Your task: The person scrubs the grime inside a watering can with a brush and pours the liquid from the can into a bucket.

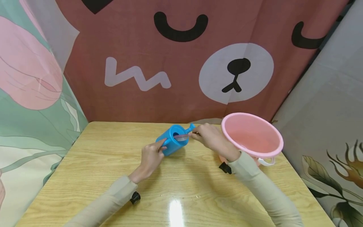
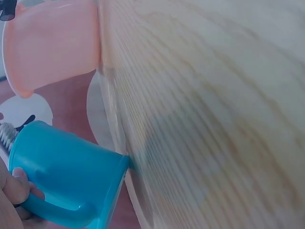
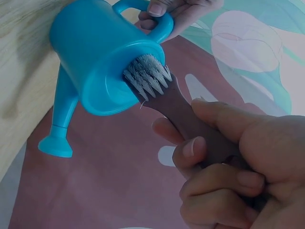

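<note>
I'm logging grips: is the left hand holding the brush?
No, the left hand grips the watering can by its handle; the right hand holds the brush.

The watering can (image 1: 170,148) is tilting over the far middle of the table (image 1: 99,164), its spout (image 3: 64,102) pointing right and its handle (image 2: 62,213) facing near left. The left hand (image 1: 151,157) is holding that handle. From the right, the right hand (image 1: 211,137) is holding the brush (image 3: 176,109), whose bristle end is sitting at the can's mouth. The bucket (image 1: 255,135) is standing on the table's far right. The backdrop (image 1: 127,107) is hanging behind the table, between a left cloth (image 1: 31,126) and a right cloth (image 1: 320,104).
</note>
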Tool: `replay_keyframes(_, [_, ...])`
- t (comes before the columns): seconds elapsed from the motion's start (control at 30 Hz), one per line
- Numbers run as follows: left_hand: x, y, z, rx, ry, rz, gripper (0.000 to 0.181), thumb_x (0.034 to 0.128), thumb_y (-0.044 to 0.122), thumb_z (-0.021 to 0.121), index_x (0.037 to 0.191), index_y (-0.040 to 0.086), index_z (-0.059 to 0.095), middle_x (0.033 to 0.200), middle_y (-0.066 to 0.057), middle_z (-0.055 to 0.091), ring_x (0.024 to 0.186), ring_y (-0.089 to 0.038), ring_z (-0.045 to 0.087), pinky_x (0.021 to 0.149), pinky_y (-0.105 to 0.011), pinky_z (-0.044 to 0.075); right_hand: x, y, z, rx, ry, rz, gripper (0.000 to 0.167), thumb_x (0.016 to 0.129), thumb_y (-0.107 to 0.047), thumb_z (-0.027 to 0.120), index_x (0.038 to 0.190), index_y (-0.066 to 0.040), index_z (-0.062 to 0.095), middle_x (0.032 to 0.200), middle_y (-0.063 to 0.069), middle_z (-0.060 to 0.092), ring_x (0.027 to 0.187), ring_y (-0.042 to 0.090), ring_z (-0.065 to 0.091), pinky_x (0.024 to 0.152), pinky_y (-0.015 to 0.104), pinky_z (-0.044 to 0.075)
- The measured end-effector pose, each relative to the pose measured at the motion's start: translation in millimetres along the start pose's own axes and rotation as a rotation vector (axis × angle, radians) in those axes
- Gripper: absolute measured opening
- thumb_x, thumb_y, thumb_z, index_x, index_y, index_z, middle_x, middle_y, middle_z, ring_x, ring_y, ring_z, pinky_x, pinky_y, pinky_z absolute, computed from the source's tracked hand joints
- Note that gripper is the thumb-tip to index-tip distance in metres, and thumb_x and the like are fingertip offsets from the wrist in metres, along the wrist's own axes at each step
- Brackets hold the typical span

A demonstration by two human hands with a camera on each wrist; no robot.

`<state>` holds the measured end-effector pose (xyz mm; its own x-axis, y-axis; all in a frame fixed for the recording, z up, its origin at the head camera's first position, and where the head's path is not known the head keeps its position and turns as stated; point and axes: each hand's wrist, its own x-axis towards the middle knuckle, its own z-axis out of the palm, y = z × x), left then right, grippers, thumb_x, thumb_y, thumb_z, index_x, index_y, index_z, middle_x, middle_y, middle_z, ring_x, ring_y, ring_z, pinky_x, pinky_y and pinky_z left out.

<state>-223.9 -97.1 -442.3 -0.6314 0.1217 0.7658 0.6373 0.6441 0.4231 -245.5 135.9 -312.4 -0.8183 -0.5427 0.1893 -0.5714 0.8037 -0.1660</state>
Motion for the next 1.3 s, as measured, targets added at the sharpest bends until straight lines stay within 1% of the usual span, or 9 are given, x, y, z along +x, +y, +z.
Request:
replay_keyframes(0.17, [0.0,0.3,0.1,-0.005,0.002,0.004,0.034,0.0780,-0.019,0.068,0.111,-0.009,0.071,0.093,-0.022,0.073,0.077,-0.028,0.073,0.066,-0.038,0.060,-2.5,3.3,-4.4,0.027,-0.003,-0.008,0.027,0.097,-0.031,0.065,0.075,-0.016,0.070,0.053,-0.006,0.040,0.050,0.010,0.041,0.047,0.026,0.032])
replay_keyframes(0.33, [0.2,1.6,0.3,-0.007,0.007,0.001,0.033,0.0785,-0.018,0.069,0.111,-0.009,0.071,0.092,-0.022,0.073,0.076,-0.028,0.073,0.065,-0.038,0.060,-4.7,4.1,-10.5,0.041,-0.011,-0.007,0.032,0.097,-0.033,0.065,0.070,-0.016,0.068,0.052,-0.007,0.037,0.049,0.011,0.041,0.046,0.026,0.031])
replay_keyframes(0.47, [-0.2,1.9,0.7,-0.013,0.002,0.001,0.032,0.0793,-0.017,0.069,0.111,-0.010,0.071,0.092,-0.022,0.073,0.075,-0.028,0.073,0.064,-0.038,0.060,-5.8,5.1,-13.0,0.039,-0.009,-0.017,0.030,0.097,-0.032,0.066,0.071,-0.016,0.069,0.052,-0.007,0.038,0.050,0.012,0.042,0.046,0.026,0.030])
replay_keyframes(0.63, [-0.4,1.3,-0.1,-0.025,-0.006,-0.028,0.035,0.0780,-0.020,0.066,0.112,-0.010,0.070,0.092,-0.022,0.073,0.075,-0.027,0.073,0.062,-0.036,0.060,-6.4,7.1,-15.0,0.045,0.010,-0.043,0.027,0.096,-0.029,0.068,0.073,-0.014,0.071,0.052,-0.008,0.039,0.050,0.010,0.040,0.048,0.025,0.030])
replay_keyframes(0.73, [-0.2,0.4,-1.2,-0.029,-0.008,-0.056,0.035,0.0784,-0.020,0.065,0.112,-0.009,0.070,0.090,-0.022,0.073,0.074,-0.026,0.073,0.060,-0.034,0.060,-7.4,9.5,-18.2,0.058,0.055,-0.069,0.032,0.095,-0.025,0.069,0.066,-0.013,0.065,0.052,-0.008,0.035,0.048,0.009,0.036,0.048,0.025,0.028])
replay_keyframes(0.83, [0.4,-0.1,-2.4,-0.032,-0.005,-0.071,0.032,0.0802,-0.017,0.068,0.111,-0.009,0.071,0.089,-0.022,0.073,0.072,-0.027,0.073,0.060,-0.034,0.060,-8.6,11.5,-21.8,0.062,0.104,-0.102,0.041,0.095,-0.021,0.069,0.058,-0.014,0.054,0.052,-0.007,0.030,0.048,0.009,0.030,0.050,0.026,0.026])
replay_keyframes(0.9, [0.8,-0.2,-3.1,-0.031,-0.004,-0.074,0.030,0.0809,-0.015,0.070,0.111,-0.009,0.071,0.089,-0.022,0.073,0.072,-0.027,0.073,0.061,-0.035,0.060,-9.4,12.1,-23.0,0.070,0.110,-0.111,0.043,0.095,-0.020,0.069,0.056,-0.015,0.051,0.052,-0.008,0.029,0.047,0.009,0.029,0.050,0.026,0.026])
replay_keyframes(1.13, [0.9,-0.2,-2.2,-0.027,-0.008,-0.077,0.029,0.0814,-0.012,0.073,0.110,-0.009,0.071,0.091,-0.024,0.072,0.075,-0.030,0.073,0.065,-0.038,0.060,-10.9,11.1,-18.8,0.107,0.040,-0.059,0.034,0.096,-0.024,0.067,0.065,-0.014,0.061,0.052,-0.007,0.030,0.046,0.008,0.031,0.046,0.024,0.025])
replay_keyframes(1.3, [0.6,1.2,-0.9,-0.026,0.001,-0.072,0.029,0.0808,-0.012,0.073,0.110,-0.009,0.071,0.090,-0.023,0.072,0.073,-0.030,0.073,0.063,-0.038,0.060,-13.7,12.5,-13.3,0.112,0.077,-0.054,0.032,0.097,-0.024,0.066,0.067,-0.014,0.061,0.053,-0.007,0.033,0.047,0.008,0.034,0.047,0.025,0.028])
